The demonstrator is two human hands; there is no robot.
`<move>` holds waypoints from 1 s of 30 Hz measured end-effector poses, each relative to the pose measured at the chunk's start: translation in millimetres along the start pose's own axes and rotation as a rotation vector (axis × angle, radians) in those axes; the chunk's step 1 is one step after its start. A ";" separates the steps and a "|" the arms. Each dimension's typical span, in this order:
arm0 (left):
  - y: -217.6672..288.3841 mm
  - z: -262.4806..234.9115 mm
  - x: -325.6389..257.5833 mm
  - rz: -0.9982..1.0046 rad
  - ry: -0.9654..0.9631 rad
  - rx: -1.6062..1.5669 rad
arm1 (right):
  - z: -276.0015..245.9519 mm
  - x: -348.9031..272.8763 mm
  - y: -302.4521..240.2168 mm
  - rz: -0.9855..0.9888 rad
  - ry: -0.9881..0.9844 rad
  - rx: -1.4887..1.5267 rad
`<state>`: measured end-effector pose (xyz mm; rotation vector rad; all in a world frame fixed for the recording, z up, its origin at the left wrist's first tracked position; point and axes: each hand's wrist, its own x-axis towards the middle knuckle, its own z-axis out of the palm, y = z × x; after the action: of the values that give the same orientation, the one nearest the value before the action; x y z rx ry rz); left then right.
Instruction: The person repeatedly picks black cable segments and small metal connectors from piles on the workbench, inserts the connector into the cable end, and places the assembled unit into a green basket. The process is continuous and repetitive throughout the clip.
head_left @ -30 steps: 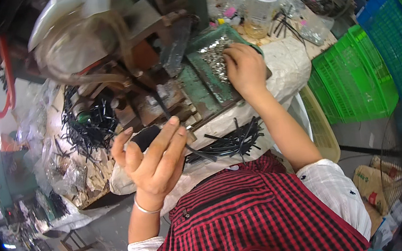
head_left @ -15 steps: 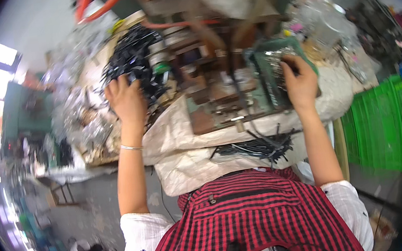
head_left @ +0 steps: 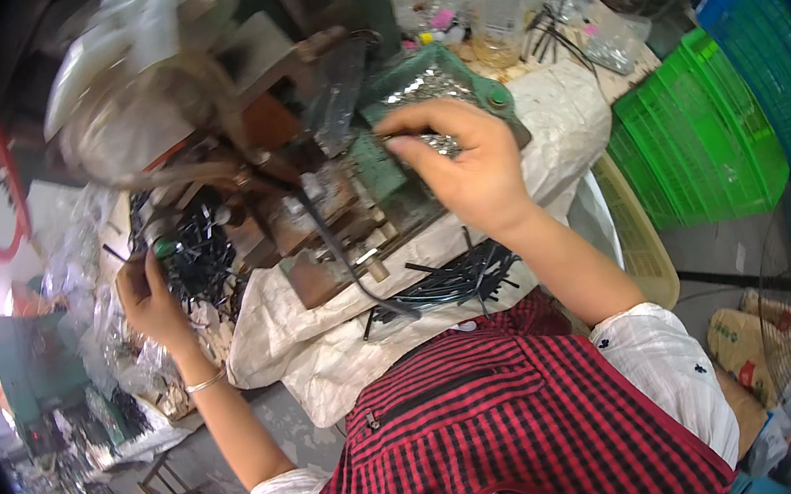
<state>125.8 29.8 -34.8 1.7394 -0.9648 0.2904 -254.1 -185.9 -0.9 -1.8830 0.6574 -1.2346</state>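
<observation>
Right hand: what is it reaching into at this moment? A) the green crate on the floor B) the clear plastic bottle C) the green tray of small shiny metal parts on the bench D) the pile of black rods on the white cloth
C: the right hand has its fingertips on the shiny metal parts in the green tray, well away from the green crate and above the black rods.

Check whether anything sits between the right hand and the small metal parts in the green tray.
Nothing visible does. The right hand already rests on the green tray, fingertips in the shiny metal parts. The left hand is far off at the black pieces.
</observation>
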 end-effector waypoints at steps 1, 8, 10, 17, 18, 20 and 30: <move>18.1 13.2 -6.7 -0.122 0.077 -0.009 | 12.6 7.5 -7.1 -0.003 -0.075 0.073; 82.5 45.6 -62.5 -0.181 0.117 -0.272 | 70.9 6.1 -13.1 0.269 -0.028 0.513; 119.2 39.3 -58.8 0.124 0.113 -0.107 | 73.3 6.2 -21.3 0.346 -0.049 0.597; 213.6 27.1 -67.8 0.823 -0.167 0.339 | 63.4 3.7 -55.7 0.329 -0.094 0.532; 214.4 36.0 -70.6 0.834 -0.178 0.321 | 57.6 -1.5 -56.8 0.226 -0.139 0.469; 219.5 52.2 -67.4 0.864 -0.239 0.294 | 34.7 4.0 -65.3 0.192 -0.270 0.337; 215.0 74.5 -70.7 0.887 -0.228 0.261 | -18.7 -4.1 98.3 -0.017 0.019 -0.782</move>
<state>-94.1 -24.1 39.6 1.4873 -1.9103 0.8223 -273.5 -244.5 -79.8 -2.4964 1.2671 -1.0841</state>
